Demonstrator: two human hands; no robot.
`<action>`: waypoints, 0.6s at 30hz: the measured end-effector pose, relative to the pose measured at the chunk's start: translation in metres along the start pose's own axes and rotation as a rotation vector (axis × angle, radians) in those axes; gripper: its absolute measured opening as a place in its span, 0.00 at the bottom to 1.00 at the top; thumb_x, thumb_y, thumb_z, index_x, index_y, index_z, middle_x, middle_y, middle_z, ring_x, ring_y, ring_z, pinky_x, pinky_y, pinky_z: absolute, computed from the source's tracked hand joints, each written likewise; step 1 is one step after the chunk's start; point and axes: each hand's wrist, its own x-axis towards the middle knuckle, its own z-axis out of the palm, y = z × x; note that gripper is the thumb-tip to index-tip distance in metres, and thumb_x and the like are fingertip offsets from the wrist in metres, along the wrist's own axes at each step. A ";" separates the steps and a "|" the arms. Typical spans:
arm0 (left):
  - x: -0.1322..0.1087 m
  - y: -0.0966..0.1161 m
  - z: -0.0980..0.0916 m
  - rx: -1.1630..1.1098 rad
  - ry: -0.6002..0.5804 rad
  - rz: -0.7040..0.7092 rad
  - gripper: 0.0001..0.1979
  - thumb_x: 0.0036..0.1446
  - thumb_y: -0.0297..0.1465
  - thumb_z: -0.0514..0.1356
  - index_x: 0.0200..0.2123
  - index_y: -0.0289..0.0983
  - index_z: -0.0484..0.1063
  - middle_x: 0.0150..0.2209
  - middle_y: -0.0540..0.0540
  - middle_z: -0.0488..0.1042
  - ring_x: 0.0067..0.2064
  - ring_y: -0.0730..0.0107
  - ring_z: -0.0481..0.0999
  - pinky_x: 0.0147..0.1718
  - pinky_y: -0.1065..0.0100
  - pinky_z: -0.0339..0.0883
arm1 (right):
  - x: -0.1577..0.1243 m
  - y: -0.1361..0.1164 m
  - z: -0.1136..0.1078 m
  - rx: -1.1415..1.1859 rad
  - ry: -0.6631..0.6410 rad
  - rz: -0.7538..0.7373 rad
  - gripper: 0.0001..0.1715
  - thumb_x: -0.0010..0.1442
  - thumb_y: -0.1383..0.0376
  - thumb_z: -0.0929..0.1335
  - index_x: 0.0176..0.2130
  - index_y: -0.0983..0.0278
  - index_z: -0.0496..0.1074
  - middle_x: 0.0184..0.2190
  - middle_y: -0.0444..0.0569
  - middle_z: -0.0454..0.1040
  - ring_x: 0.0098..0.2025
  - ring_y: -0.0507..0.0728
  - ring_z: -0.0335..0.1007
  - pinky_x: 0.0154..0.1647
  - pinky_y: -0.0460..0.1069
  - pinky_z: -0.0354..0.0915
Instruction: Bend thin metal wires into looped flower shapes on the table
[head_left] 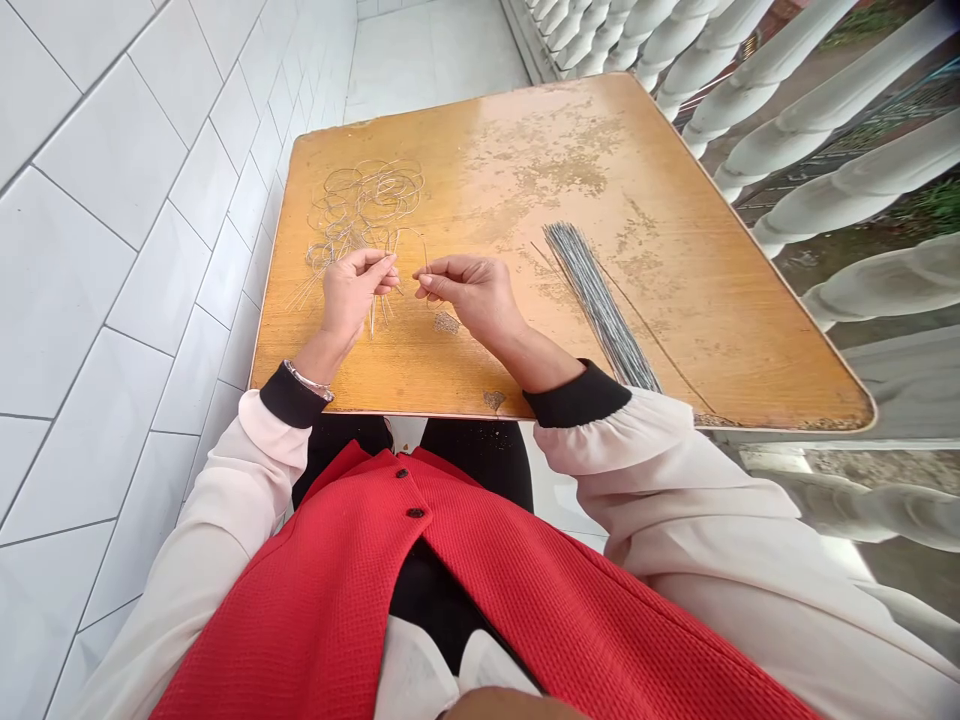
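Basically, wire [424, 248] in R hand [481, 296]

Room past the right hand [471, 290], straight to the tabletop's [495, 190] far edge! 2 obstacles flank that lane: wire bundle [601, 302] right, tangled wire loops [361, 213] left, just beyond the left hand [357, 288].

Bright, even light fills the scene, seemingly daylight from the railing [862, 185] beyond the table's right edge. A pale sheen washes the table [750, 330] from its middle toward the far right corner; the left edge stays deeper orange. Shadows are faint. The thin looped wires [367, 200] blur together. Wide-angle stretch slants the wall tiles [90, 270] and smears the outermost posts [919, 262].
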 end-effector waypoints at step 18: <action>-0.004 -0.004 0.005 -0.193 0.011 -0.071 0.03 0.63 0.24 0.62 0.36 0.36 0.72 0.31 0.53 0.78 0.38 0.80 0.81 0.45 0.74 0.75 | -0.004 0.003 0.008 0.149 -0.107 0.124 0.11 0.55 0.60 0.78 0.27 0.62 0.77 0.26 0.45 0.78 0.26 0.49 0.69 0.32 0.46 0.67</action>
